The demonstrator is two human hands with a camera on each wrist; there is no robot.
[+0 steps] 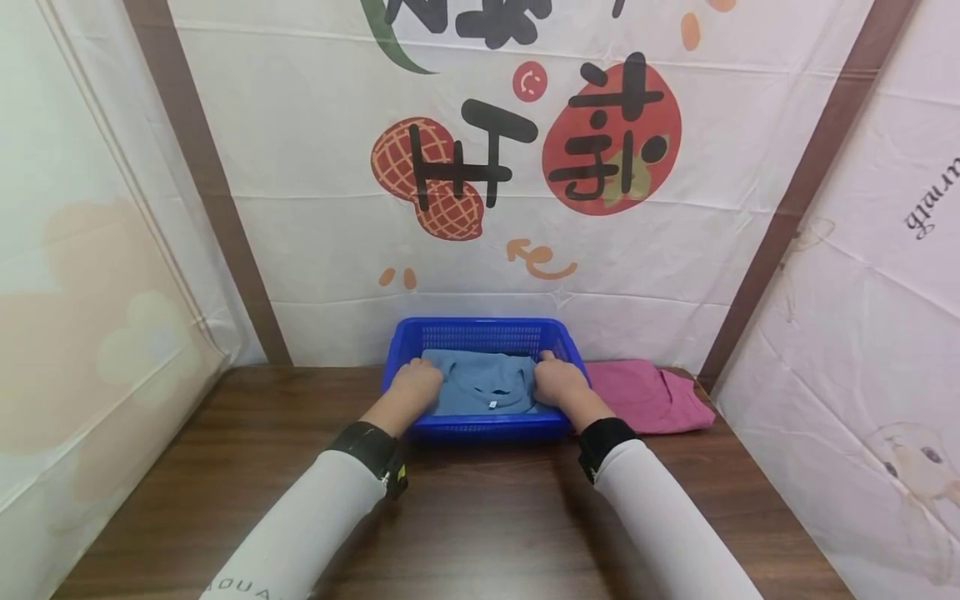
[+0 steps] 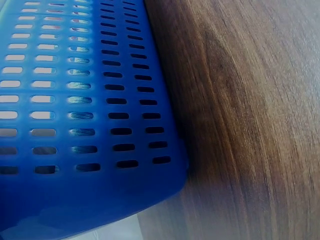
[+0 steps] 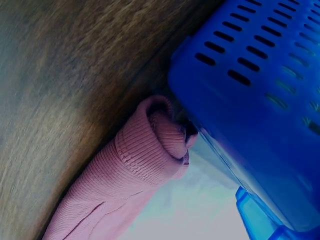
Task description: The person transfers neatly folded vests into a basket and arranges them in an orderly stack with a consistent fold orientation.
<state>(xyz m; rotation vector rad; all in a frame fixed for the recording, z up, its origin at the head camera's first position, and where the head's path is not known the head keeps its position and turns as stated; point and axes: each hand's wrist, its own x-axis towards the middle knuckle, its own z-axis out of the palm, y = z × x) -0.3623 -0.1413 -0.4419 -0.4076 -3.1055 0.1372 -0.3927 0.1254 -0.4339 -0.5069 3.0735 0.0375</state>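
A folded blue T-shirt (image 1: pixel 483 383) lies inside a blue plastic basket (image 1: pixel 480 427), its neckline and a small white label facing up. My left hand (image 1: pixel 416 387) is over the basket's left side, its curled fingers at the shirt's left edge. On the opposite side, my right hand (image 1: pixel 559 385) grips the shirt's right edge, thumb towards the back. Both sets of fingertips are hidden in the cloth or behind the hands. The left wrist view has only the slotted basket wall (image 2: pixel 95 185) and the table, with no hand.
A folded pink garment (image 1: pixel 648 396) lies on the wooden table (image 1: pixel 480 517) right beside the basket; its ribbed, rolled end (image 3: pixel 150 145) shows close to the basket corner. A printed white curtain (image 1: pixel 322 250) hangs behind, with more fabric along both sides.
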